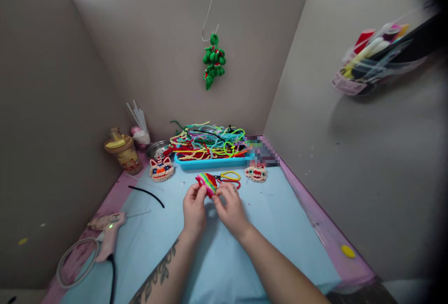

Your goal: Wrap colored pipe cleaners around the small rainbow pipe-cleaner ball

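Note:
A small rainbow-striped piece point(207, 183), fuzzy like bent pipe cleaners and edged in red, is held up between both hands over the blue table cover. My left hand point(194, 206) pinches its lower left side between thumb and fingers. On its lower right edge, my right hand point(229, 206) closes with thumb and fingertips. Just behind lies a pair of scissors point(231, 176) with one yellow and one red handle loop, partly covered by the piece and my right hand.
A blue tray point(213, 164) heaped with colourful pipe cleaners stands at the back. Animal-face pieces lie left point(161, 169) and right point(256, 173). A black pipe cleaner point(147, 194) and a pink glue gun point(110, 236) with its cable are at left. Grey panels point(168, 61) enclose the table.

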### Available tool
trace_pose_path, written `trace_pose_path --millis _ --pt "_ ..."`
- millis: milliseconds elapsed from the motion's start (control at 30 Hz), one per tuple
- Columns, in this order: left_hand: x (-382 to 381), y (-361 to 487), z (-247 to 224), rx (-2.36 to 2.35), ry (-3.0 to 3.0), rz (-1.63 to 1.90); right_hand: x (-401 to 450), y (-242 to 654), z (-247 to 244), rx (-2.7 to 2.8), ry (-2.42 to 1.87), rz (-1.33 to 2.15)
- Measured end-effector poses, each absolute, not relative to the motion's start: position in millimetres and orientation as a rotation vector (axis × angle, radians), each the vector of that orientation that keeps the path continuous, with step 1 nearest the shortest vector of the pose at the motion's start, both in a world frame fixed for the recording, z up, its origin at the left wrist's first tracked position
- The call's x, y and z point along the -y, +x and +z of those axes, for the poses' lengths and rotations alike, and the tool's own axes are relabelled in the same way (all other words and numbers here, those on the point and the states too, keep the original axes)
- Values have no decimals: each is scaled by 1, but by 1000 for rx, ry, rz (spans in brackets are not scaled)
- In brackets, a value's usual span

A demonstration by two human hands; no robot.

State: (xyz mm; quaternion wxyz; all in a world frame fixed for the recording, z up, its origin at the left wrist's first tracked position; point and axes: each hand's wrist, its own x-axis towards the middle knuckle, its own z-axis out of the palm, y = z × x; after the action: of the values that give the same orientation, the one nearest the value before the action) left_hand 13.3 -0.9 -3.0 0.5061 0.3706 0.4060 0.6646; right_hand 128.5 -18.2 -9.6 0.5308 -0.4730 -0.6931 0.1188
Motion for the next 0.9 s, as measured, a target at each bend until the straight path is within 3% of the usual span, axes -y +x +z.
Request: trace_pose_path --millis 100,333,900 --pt "0 9 -3 -978 991 1549 15 132 -11 1487 -1056 476" --pt "-1 7 -4 -816 1178 1219 5 146 -6 1056 -770 1287" --pt "6 9 11 -964 1423 1271 5 145 -9 1205 -844 1150"
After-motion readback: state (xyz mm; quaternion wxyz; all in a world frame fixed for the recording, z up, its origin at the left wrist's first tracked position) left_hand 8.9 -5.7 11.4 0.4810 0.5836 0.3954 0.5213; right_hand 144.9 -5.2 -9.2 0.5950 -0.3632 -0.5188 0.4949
